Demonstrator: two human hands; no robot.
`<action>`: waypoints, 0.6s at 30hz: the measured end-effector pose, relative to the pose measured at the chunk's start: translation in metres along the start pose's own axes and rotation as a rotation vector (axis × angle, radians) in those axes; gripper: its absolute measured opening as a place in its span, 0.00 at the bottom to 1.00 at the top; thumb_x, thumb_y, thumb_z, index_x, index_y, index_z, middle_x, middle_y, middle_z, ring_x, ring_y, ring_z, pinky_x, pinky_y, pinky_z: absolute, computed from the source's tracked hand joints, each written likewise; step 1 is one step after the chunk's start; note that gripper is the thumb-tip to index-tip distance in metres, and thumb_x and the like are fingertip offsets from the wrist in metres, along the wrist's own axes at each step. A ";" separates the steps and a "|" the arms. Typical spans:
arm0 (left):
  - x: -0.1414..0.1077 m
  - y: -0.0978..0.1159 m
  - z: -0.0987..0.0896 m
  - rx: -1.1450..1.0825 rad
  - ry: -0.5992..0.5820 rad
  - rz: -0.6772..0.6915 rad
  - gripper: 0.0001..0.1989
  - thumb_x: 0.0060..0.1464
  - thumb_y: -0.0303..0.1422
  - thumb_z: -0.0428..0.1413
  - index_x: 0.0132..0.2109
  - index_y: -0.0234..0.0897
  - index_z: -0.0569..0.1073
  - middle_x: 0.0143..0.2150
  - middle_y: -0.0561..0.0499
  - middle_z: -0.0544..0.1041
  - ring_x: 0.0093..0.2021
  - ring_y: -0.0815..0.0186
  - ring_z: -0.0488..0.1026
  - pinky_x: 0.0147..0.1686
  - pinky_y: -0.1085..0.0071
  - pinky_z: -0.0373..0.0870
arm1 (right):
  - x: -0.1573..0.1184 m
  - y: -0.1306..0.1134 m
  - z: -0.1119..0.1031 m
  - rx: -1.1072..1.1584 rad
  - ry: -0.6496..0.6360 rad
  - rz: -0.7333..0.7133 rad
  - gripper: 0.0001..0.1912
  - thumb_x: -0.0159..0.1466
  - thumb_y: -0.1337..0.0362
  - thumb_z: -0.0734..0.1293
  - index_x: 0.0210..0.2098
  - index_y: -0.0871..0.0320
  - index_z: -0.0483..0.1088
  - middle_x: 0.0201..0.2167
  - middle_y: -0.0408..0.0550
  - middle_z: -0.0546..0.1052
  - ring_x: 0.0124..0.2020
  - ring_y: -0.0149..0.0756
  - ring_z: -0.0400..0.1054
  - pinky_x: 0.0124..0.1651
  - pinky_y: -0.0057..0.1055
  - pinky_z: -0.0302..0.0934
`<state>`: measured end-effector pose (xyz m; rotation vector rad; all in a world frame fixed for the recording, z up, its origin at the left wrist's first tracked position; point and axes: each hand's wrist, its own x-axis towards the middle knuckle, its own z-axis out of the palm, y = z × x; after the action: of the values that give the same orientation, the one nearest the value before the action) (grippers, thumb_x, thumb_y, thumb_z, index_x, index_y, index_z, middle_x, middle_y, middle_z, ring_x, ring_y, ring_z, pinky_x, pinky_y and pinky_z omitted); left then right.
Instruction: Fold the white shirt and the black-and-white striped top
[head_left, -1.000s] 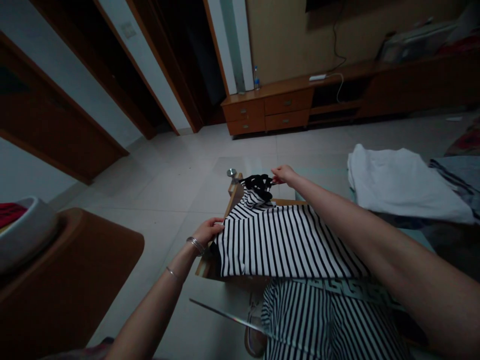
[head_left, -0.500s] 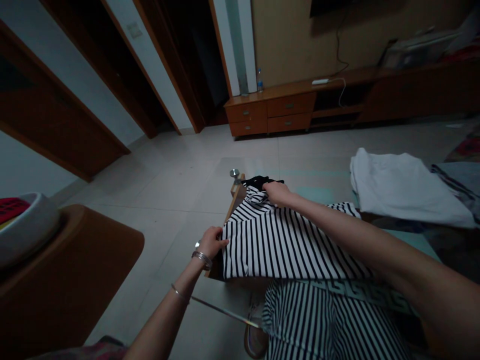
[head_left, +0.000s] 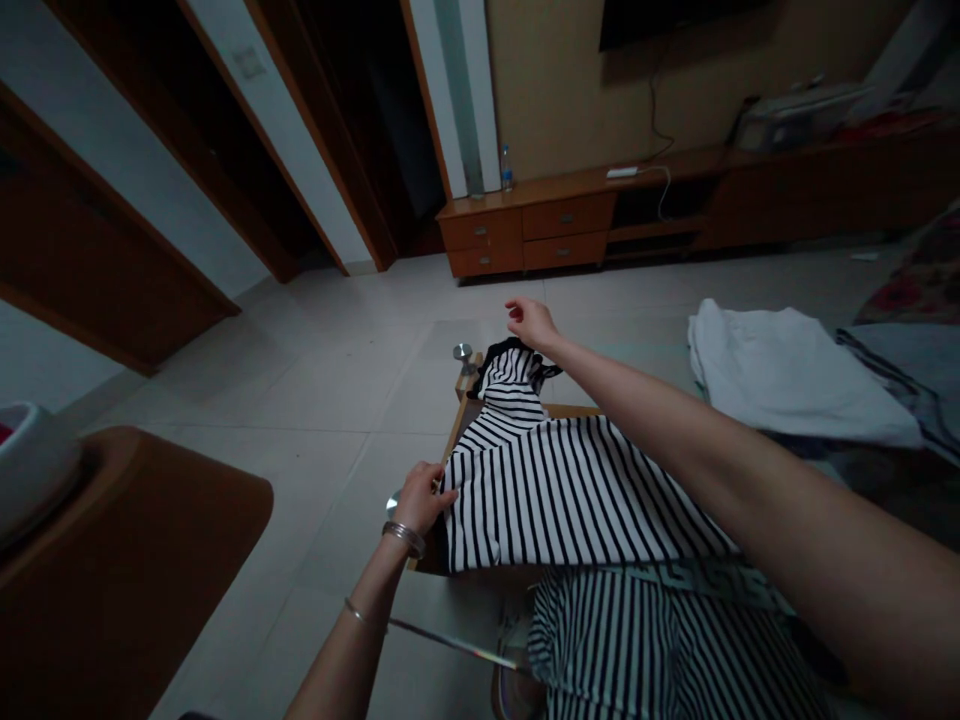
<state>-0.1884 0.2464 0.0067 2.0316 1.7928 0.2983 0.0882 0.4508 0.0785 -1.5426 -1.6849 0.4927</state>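
Observation:
A black-and-white striped garment (head_left: 570, 490) with black trim lies spread over a low glass-topped table. My left hand (head_left: 424, 495), with bangles on its wrist, pinches the garment's left edge between thumb and fingers. Above the far, black-edged end of the cloth hovers my right hand (head_left: 531, 322), its fingers loosely curled with nothing in them. That end lies flatter, its stripes running across. My right forearm covers part of the garment's right side. The garment's exact kind is not clear.
A folded white cloth (head_left: 787, 370) lies to the right, beside darker fabrics. Metal table knobs (head_left: 463, 352) stick up at the left edge. A brown rounded stand (head_left: 165, 520) holding a white bowl (head_left: 34, 465) is at left. Beyond stands a wooden TV cabinet (head_left: 566, 220).
My right hand has let go of the bunched black-trimmed end and risen away from it. That end is now laid out farther. My left hand keeps its hold on the edge.

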 end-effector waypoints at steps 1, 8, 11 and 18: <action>-0.001 0.001 0.000 0.017 0.018 -0.003 0.07 0.44 0.30 0.57 0.28 0.39 0.64 0.32 0.51 0.66 0.35 0.63 0.65 0.37 0.69 0.62 | 0.001 0.002 0.000 -0.042 0.017 -0.032 0.26 0.55 0.76 0.63 0.54 0.67 0.66 0.47 0.56 0.72 0.43 0.34 0.67 0.51 0.32 0.60; 0.001 0.003 0.000 0.023 -0.048 -0.087 0.10 0.46 0.36 0.56 0.35 0.39 0.65 0.28 0.53 0.68 0.30 0.64 0.66 0.31 0.71 0.59 | -0.061 0.038 -0.078 -0.312 -0.124 -0.154 0.18 0.60 0.74 0.62 0.48 0.65 0.72 0.46 0.54 0.74 0.45 0.36 0.67 0.52 0.30 0.58; 0.008 0.001 -0.004 -0.044 -0.059 -0.131 0.16 0.41 0.40 0.60 0.37 0.38 0.67 0.29 0.52 0.70 0.31 0.62 0.68 0.30 0.71 0.60 | -0.137 0.066 -0.142 -0.318 -0.218 -0.020 0.15 0.62 0.70 0.61 0.46 0.62 0.74 0.40 0.50 0.77 0.39 0.33 0.70 0.44 0.27 0.60; -0.008 0.007 -0.020 -0.310 -0.140 -0.122 0.20 0.39 0.50 0.59 0.25 0.37 0.67 0.22 0.54 0.69 0.25 0.65 0.66 0.24 0.73 0.60 | -0.333 0.139 -0.218 -0.554 -0.169 0.520 0.15 0.63 0.56 0.61 0.35 0.58 0.76 0.35 0.51 0.78 0.36 0.37 0.71 0.35 0.27 0.57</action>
<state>-0.1919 0.2411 0.0290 1.6806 1.6613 0.3626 0.3283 0.1106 0.0170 -2.4314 -1.6149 0.4436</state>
